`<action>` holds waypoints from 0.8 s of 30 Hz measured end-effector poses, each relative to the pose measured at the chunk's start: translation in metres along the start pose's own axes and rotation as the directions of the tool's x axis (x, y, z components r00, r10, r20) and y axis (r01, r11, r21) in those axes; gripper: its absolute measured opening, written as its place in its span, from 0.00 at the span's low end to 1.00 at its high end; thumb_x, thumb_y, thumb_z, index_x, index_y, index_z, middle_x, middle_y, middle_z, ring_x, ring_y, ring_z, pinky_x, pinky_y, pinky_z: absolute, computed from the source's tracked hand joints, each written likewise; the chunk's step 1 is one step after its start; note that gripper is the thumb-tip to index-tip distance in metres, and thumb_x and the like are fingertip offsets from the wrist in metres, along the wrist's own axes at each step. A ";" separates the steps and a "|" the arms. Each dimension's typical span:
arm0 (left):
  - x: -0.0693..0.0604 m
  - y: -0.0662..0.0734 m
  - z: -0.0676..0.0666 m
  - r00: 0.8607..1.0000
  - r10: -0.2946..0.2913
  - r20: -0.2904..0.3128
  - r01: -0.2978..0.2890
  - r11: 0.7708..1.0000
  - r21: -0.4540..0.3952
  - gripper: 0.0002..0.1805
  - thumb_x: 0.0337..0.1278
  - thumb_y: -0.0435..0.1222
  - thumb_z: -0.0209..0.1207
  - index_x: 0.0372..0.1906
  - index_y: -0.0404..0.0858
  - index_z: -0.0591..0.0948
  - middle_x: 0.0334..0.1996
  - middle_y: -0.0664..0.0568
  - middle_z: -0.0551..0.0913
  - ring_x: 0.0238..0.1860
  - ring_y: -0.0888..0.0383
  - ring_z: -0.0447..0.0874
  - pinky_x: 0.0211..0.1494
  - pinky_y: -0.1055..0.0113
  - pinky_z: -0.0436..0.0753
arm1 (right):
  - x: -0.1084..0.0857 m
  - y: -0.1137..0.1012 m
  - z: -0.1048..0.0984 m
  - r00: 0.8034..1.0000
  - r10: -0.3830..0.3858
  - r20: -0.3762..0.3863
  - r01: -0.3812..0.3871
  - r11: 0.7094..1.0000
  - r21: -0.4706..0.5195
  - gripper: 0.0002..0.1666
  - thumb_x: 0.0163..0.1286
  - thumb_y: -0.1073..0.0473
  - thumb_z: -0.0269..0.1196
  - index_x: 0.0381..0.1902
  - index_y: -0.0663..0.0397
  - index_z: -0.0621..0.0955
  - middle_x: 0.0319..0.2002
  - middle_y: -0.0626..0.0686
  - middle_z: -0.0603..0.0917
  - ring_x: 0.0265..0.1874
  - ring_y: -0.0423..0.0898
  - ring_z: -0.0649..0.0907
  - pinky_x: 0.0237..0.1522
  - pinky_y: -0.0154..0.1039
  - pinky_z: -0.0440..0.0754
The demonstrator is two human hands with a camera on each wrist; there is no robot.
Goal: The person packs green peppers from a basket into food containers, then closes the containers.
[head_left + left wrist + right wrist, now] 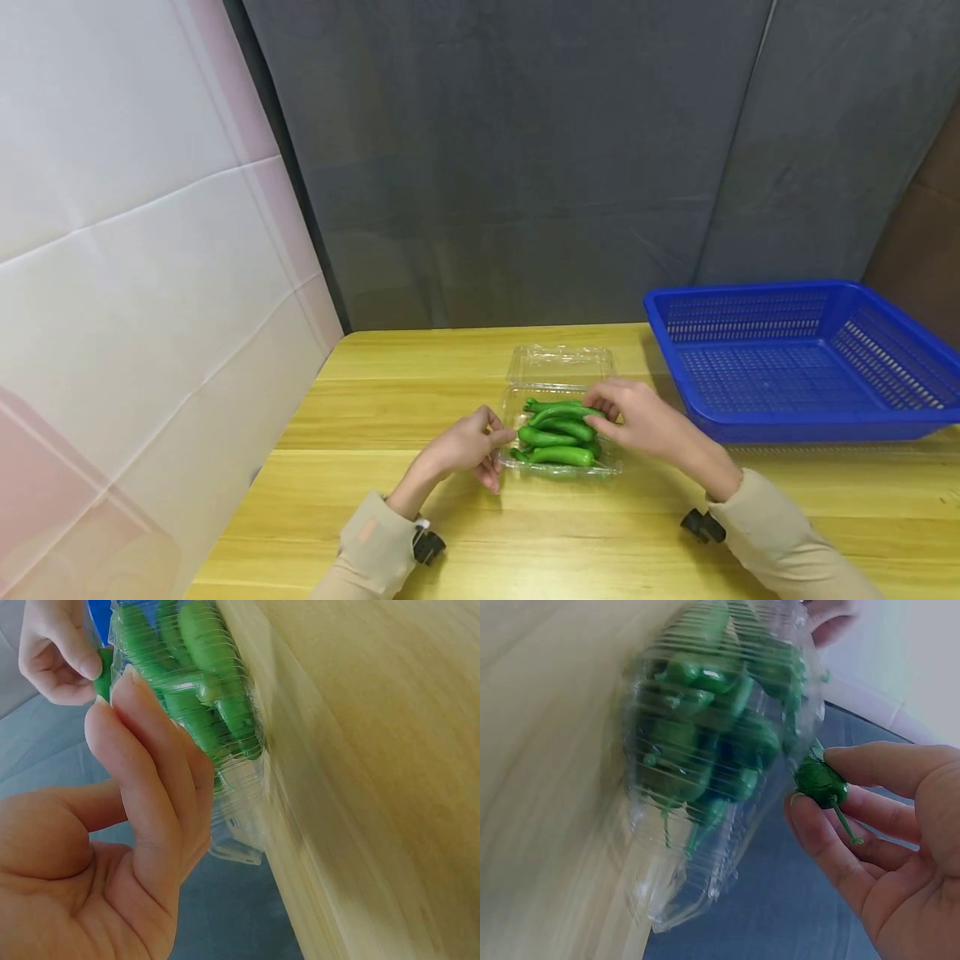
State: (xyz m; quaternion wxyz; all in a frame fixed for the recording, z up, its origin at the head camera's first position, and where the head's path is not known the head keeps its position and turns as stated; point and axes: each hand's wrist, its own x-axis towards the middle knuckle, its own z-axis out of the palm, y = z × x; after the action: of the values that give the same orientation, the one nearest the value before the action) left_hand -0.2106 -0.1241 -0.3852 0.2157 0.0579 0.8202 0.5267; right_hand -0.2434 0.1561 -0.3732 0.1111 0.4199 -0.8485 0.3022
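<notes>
A clear plastic clamshell box (pixel 558 471) stands on the table with its lid (pixel 561 365) folded back. Several green chili peppers (pixel 561 456) lie in it, heaped side by side. My right hand (pixel 637 414) is over the box's right side and pinches one green chili pepper (pixel 821 782) near its stem, between thumb and fingers. At the left wall of the box, my left hand (pixel 467 443) has its thumb at the rim and its other fingers bent outside. In the left wrist view, those fingers hide the thumb's tip.
A blue plastic basket (pixel 787 429) with slotted walls stands at the back right of the wooden table (pixel 420 400). Dark grey cloth (pixel 487 167) hangs behind the table, and a pale panel (pixel 135 275) stands along the left.
</notes>
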 end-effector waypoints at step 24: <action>0.000 0.000 0.000 1.000 -0.004 0.002 0.004 1.000 0.000 0.12 0.77 0.37 0.53 0.44 0.31 0.67 0.19 0.44 0.78 0.13 0.56 0.81 0.25 0.56 0.89 | -0.002 -0.003 0.016 0.993 0.006 0.120 -0.006 1.000 0.006 0.06 0.66 0.65 0.70 0.38 0.60 0.83 0.31 0.45 0.80 0.28 0.35 0.79 0.30 0.28 0.83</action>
State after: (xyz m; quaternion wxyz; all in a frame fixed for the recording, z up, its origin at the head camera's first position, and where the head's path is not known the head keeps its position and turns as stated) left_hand -0.2108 -0.1242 -0.3850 0.2179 0.0568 0.8201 0.5261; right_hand -0.2389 0.1466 -0.3853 0.0578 0.4351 -0.8540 0.2795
